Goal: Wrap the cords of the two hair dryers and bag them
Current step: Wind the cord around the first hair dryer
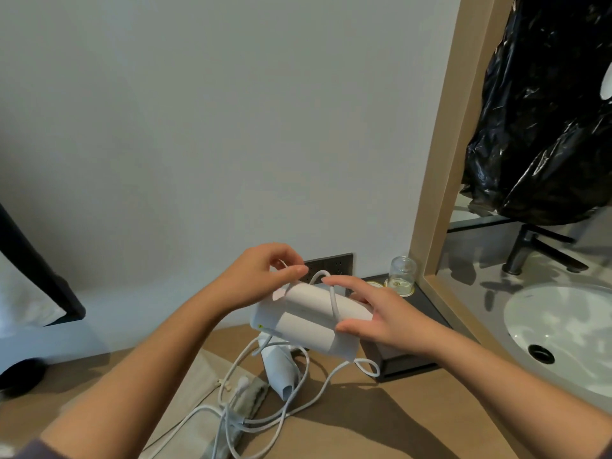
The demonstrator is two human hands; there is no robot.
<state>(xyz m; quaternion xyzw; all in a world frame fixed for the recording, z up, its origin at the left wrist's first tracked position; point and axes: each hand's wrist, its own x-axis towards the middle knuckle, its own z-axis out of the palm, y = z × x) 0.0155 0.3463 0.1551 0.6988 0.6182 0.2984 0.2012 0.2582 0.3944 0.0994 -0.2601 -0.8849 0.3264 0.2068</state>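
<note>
The person holds one white hair dryer (308, 316), folded, in the air above the wooden counter (397, 425), near the far wall. The right hand (381, 313) grips its right end between thumb and fingers. The left hand (261, 273) pinches the cord (334, 303) just above the left end of the dryer. Only one turn of cord lies across the body; the rest hangs down and lies in loose loops (298, 412) on the counter.

The second hair dryer (278, 369) lies on the counter, directly below the first one, and I judge its cord is not wrapped yet, because the loops around it are all loose. Two cloth bags (198, 392) lie flat at the near left, with nothing inside as far as I can see.

So the task is at an early stage: the first wrapping is just begun, and the second wrapping and the bagging of both are left.
</note>
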